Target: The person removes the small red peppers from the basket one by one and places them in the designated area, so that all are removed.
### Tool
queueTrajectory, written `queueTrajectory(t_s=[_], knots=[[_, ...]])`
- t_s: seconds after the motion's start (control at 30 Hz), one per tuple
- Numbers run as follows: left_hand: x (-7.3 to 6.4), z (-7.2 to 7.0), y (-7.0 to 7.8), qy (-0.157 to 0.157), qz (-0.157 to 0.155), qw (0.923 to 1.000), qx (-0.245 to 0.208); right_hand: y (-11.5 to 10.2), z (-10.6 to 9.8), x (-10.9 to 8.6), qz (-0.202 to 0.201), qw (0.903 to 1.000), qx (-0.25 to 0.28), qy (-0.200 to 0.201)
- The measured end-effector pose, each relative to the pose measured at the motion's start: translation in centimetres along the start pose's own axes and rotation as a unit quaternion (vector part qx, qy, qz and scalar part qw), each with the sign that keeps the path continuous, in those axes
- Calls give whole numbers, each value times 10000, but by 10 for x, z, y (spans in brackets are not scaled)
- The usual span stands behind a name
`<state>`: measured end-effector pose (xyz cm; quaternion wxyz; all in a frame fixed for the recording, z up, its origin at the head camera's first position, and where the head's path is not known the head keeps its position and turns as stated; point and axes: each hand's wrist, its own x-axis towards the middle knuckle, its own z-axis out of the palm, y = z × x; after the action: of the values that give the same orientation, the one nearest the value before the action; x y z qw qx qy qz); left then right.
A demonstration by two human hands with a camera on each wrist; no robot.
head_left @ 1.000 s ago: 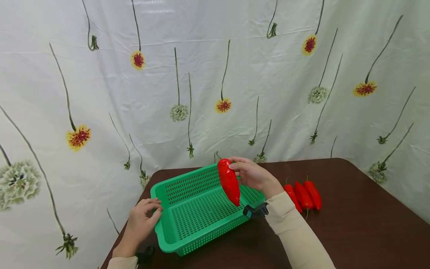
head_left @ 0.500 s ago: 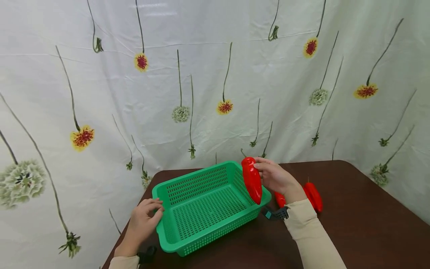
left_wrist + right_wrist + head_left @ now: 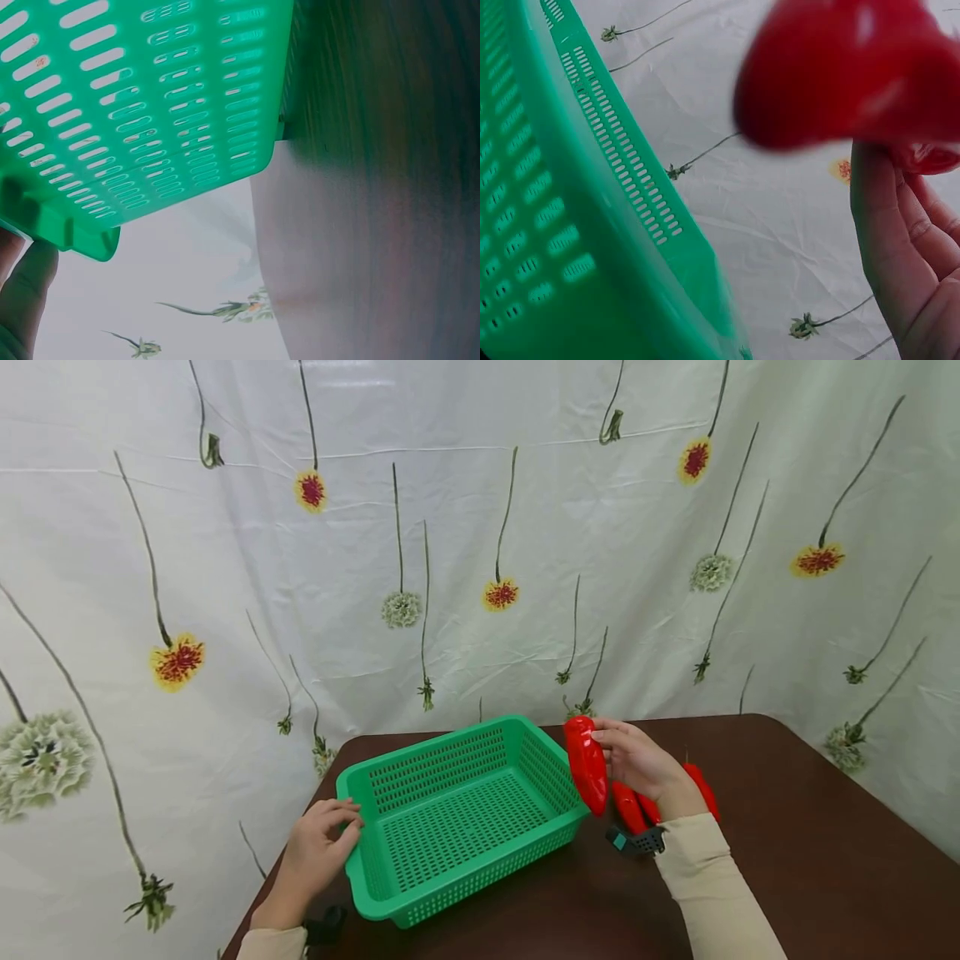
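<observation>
My right hand pinches a large red pepper near its top. The pepper hangs tip down just beyond the right end of a green perforated plastic basket. In the right wrist view the pepper looms blurred and close, with the basket wall to its left. My left hand grips the basket's left rim with curled fingers. From the left wrist view, fingertips touch the lip from below. Nothing lies inside the basket.
Several more red peppers lie on the dark brown table, partly hidden behind my right hand and wrist. A white curtain with printed flowers hangs behind the table.
My right hand has carried the red pepper rightward, from over the basket to beyond its right end. The left hand stays on the rim.
</observation>
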<state>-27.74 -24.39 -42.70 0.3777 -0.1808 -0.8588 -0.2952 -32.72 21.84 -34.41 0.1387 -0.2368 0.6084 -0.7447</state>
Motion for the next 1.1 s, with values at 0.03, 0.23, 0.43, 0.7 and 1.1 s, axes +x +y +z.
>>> queueTrajectory(t_s=[0.03,0.23,0.43,0.7,1.1], knots=[[0,0,0,-16,-33,10000,-1,0,-1,-1,9,10000,-10,44],[-1,-2,1,-76,-182,9998,-18,-1,-7,-4,-15,9998,13,204],[0,-3,2,-26,-130,9999,-77,-3,-12,-10,-110,9991,125,384],[0,0,2,17,-97,9999,-125,-8,-22,-18,-148,9960,115,868],[0,1,2,-14,-157,9998,-72,-9,-42,-29,-42,9853,352,1669]])
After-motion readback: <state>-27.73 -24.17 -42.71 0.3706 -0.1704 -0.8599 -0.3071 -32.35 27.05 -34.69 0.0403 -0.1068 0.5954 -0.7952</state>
